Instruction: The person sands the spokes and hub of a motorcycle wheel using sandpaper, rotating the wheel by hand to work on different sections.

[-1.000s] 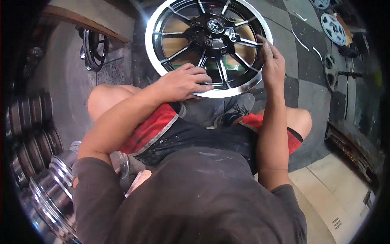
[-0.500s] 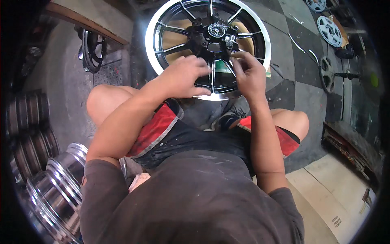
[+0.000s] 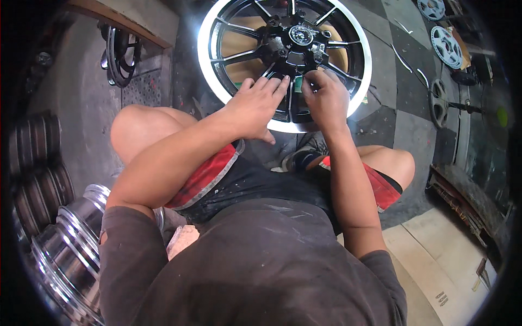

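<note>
A black multi-spoke wheel rim (image 3: pixel 229 95) with a bright silver outer lip lies in front of my crossed legs. A round emblem cap (image 3: pixel 300 35) sits at its hub. My left hand (image 3: pixel 255 106) rests over the near-left part of the wheel, fingers stretched out toward the spokes and thumb apart. At the near-right spokes, my right hand (image 3: pixel 328 96) is closed, thumb and fingers pinched together low over the wheel. Whatever is between those fingertips is too small or hidden to make out. Tan and green material shows through the gaps between spokes.
Shiny silver rims (image 3: pixel 70 244) are stacked at the lower left, with darker rims (image 3: pixel 35 141) behind them. A black wheel (image 3: pixel 120 57) leans at the upper left. Silver wheel covers (image 3: pixel 446 47) and a steering-wheel-like ring (image 3: pixel 438 103) lie at right, near cardboard sheets (image 3: pixel 435 255).
My left hand has flattened, its fingers reaching farther over the spokes. My right hand has turned inward and its fingers have curled more. The wheel appears slightly farther right in the picture.
</note>
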Demonstrator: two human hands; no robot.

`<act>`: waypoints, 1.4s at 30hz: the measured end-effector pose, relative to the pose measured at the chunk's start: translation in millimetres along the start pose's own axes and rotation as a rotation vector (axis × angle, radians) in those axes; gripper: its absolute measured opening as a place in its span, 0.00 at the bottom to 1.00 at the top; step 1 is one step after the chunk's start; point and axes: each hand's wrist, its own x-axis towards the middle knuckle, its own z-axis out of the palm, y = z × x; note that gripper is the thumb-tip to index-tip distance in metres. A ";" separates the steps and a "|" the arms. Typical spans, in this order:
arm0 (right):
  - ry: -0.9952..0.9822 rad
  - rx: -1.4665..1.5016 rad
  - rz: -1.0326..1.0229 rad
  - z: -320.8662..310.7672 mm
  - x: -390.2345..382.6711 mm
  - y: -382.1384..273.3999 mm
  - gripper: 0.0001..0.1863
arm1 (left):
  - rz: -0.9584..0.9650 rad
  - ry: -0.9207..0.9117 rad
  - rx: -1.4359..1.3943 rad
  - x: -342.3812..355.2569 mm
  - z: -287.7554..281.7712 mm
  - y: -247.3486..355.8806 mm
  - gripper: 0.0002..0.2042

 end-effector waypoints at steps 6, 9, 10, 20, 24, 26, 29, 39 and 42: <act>-0.026 0.000 0.030 2.7 1.3 -5.9 0.07 | -0.029 -0.048 -0.013 3.8 -2.0 3.0 0.69; -0.038 -0.029 0.040 4.3 2.3 -7.1 0.06 | -0.029 -0.051 -0.007 4.7 0.3 2.2 0.68; -0.040 -0.029 0.041 4.0 2.8 -8.1 0.06 | -0.026 -0.050 -0.008 5.0 0.2 2.3 0.68; -0.014 -0.089 -0.009 7.0 3.1 -7.0 0.05 | -0.022 -0.062 0.015 6.4 -0.1 2.0 0.66; -0.045 -0.103 0.004 7.2 3.0 -7.3 0.05 | -0.035 -0.076 0.030 6.7 -0.1 3.2 0.66; -0.084 -0.138 0.017 7.9 2.0 -5.6 0.05 | -0.040 -0.065 0.025 6.6 0.5 3.6 0.67; -0.134 -0.180 0.036 10.7 -3.8 -4.5 0.05 | -0.043 -0.069 0.012 7.6 0.0 3.9 0.66; -0.038 -0.086 0.011 7.2 2.7 -4.6 0.06 | -0.041 -0.088 0.021 7.8 -0.1 3.3 0.65; -0.041 -0.123 0.021 8.5 4.2 -5.2 0.06 | -0.045 -0.098 0.012 8.1 -0.5 3.4 0.65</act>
